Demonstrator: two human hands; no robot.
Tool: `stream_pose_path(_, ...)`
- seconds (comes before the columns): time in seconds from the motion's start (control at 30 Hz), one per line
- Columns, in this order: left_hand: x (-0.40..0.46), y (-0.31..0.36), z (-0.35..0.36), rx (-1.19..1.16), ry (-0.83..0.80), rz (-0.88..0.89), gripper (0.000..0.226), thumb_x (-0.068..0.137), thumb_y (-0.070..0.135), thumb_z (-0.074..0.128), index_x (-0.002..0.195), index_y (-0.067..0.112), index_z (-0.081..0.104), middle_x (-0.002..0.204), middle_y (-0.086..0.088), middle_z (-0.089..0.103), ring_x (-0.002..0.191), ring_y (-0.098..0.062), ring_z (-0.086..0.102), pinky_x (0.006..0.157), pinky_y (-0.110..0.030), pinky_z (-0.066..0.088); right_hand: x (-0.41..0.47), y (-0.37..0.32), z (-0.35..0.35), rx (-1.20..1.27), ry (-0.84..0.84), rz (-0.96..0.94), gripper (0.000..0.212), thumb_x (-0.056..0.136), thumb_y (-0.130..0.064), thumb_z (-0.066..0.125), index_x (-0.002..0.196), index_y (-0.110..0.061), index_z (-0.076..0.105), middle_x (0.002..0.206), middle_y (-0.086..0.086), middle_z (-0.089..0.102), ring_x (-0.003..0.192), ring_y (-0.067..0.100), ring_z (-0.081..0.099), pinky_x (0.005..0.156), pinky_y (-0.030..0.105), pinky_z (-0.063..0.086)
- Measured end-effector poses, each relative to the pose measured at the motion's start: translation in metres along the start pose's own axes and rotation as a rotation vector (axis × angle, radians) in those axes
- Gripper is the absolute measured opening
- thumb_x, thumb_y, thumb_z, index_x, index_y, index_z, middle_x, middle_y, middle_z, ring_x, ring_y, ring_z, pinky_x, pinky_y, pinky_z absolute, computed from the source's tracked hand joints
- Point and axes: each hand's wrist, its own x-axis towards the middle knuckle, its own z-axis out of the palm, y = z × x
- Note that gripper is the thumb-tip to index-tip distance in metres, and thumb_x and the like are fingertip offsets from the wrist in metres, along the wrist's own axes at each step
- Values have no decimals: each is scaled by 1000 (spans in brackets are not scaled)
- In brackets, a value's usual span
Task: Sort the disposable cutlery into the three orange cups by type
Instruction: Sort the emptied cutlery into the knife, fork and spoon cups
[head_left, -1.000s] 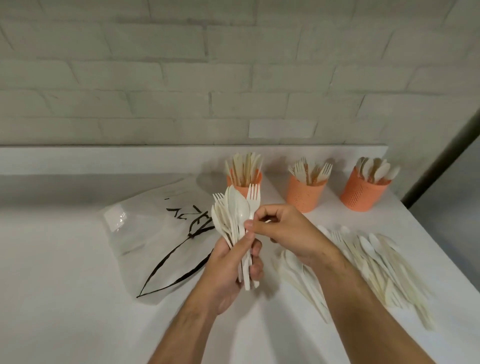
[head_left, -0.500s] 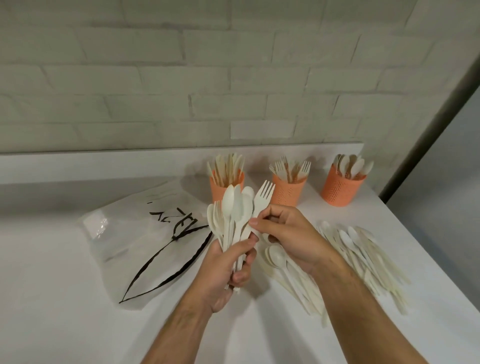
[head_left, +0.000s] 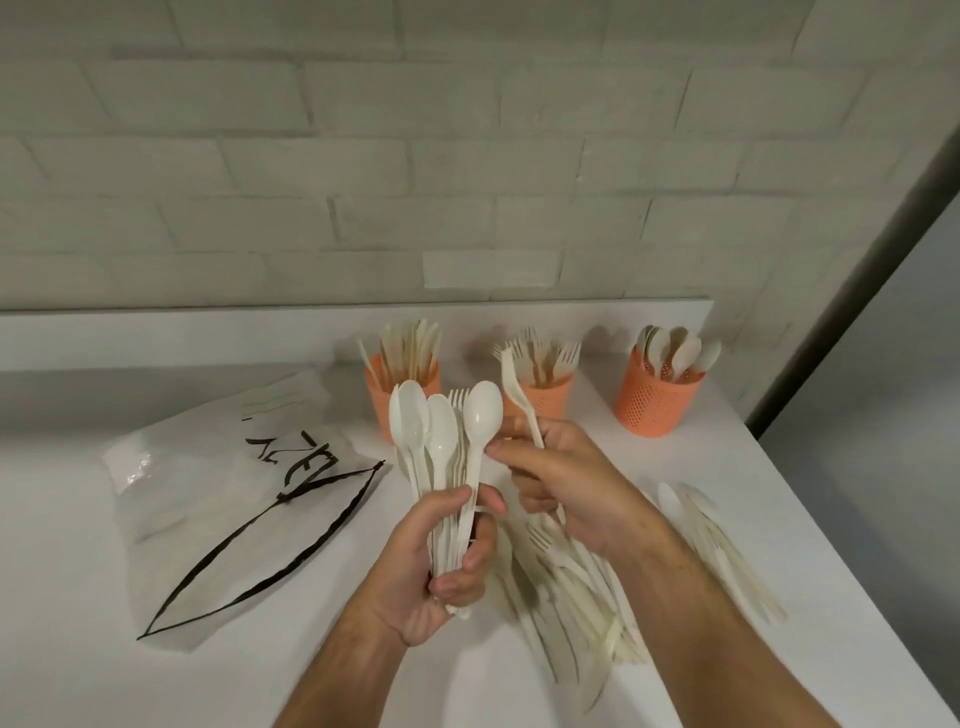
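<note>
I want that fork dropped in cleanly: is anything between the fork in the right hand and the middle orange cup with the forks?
Nothing visible blocks it. The right hand holds the fork raised just in front of the middle cup, whose top is open apart from forks already standing inside. The bundle in the left hand sits to the left, off that path.

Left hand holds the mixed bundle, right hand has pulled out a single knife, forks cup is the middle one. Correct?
Not quite. In the head view the right hand holds a single fork, tines up, not a knife. The rest stands: the left hand grips the mixed bundle, and the forks cup is the middle one.
</note>
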Motion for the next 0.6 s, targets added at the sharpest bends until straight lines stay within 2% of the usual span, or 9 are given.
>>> stream_pose_path(0.03,3,-2,2,-21,-28,-17,34,68,37,80,84,10,68,47,-3,43,26,-6,31,32,-11,21,-1,-1,-2,3,-48,5,10,93,-7,64,94,-12,73,52,-7,34,44,7,24,43,23,20)
stream_pose_path(0.13,13,-6,5,-104,-112,-62,30,74,36,77,80,9,65,41,2,36,28,-6,36,33,-13,21,0,-1,-11,-10,-130,0,31,94,-6,62,73,-25,73,54,-6,37,44,6,24,44,23,18)
stream_pose_path(0.17,17,-7,6,-132,-149,-73,29,79,37,74,79,10,63,40,2,32,29,-7,38,34,-14,22,0,-1,-15,-11,-146,-5,32,94,-7,62,72,-26,74,56,-3,38,44,6,23,45,23,17)
stream_pose_path(0.23,23,-10,8,-167,-211,-76,32,87,40,67,77,10,60,41,2,27,34,-7,42,35,-17,22,1,0,-22,-30,-183,-19,27,94,-11,63,75,-26,76,63,14,41,45,7,23,44,23,18)
stream_pose_path(0.3,28,-11,11,-152,-198,-66,36,86,43,69,74,11,58,38,2,29,33,-7,40,35,-18,22,0,-2,-25,-72,-217,-35,20,93,-15,66,77,-23,76,75,25,45,45,8,25,43,21,22)
stream_pose_path(0.37,32,-13,17,-66,-118,-20,32,82,38,76,73,13,59,38,4,35,30,-5,36,34,-16,19,1,-1,-32,-101,-190,-54,24,92,-10,65,75,-23,76,68,19,50,44,6,29,43,20,25)
stream_pose_path(0.47,36,-16,27,93,58,101,16,79,25,74,80,15,62,50,-1,39,27,-4,32,33,-13,18,1,-2,-40,-122,-138,-59,16,93,-9,64,81,-16,73,51,-9,49,42,1,36,43,16,33)
stream_pose_path(0.6,42,-19,33,101,175,175,29,80,21,63,106,11,60,59,-9,41,29,-8,26,34,-11,20,2,-3,-49,-160,-117,-91,13,92,-11,68,79,-8,66,48,-17,50,42,-2,48,44,9,36)
